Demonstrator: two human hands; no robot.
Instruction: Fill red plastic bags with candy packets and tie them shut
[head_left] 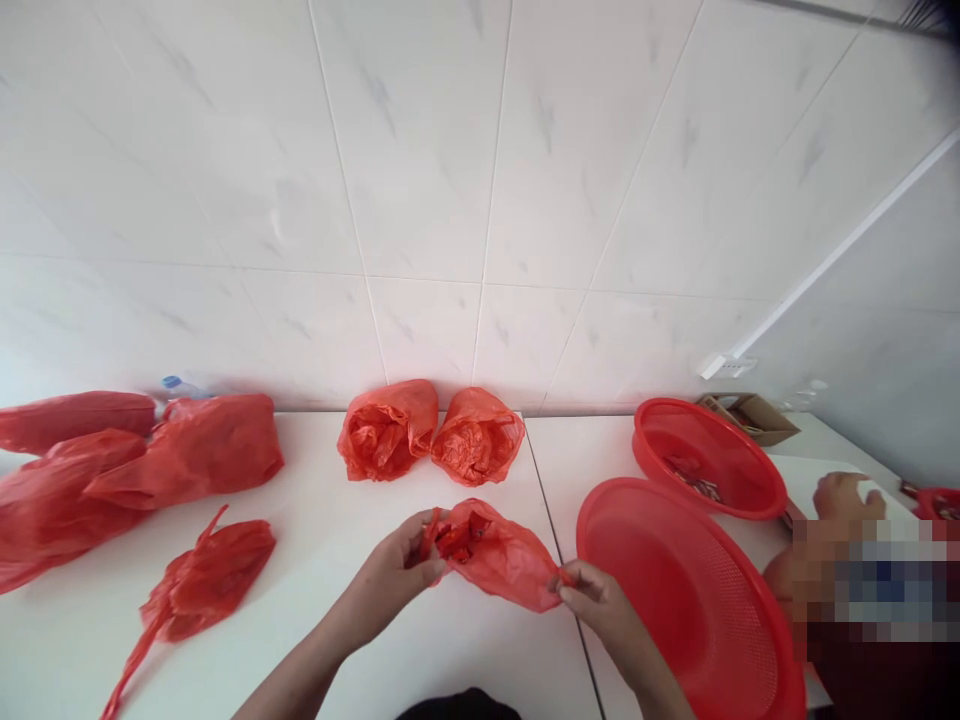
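Between my hands, just above the white table, a thin red plastic bag (517,560) is stretched out. Its left side gapes, and small red items (463,538) show inside, too small to name. My left hand (409,560) pinches the bag's rim at the left. At the other end, my right hand (589,592) grips a corner of the same bag between thumb and fingers. Behind it, against the wall, stand two red plastic bags with crumpled open mouths, one on the left (388,432) and one on the right (480,436).
A knotted red bag (214,580) and several fuller red bags (202,450) lie left, near a bottle (176,385). On the right are a large red basket (682,600), another red basket (709,455) with small items, a cardboard box (757,415) and another person's hand (847,497).
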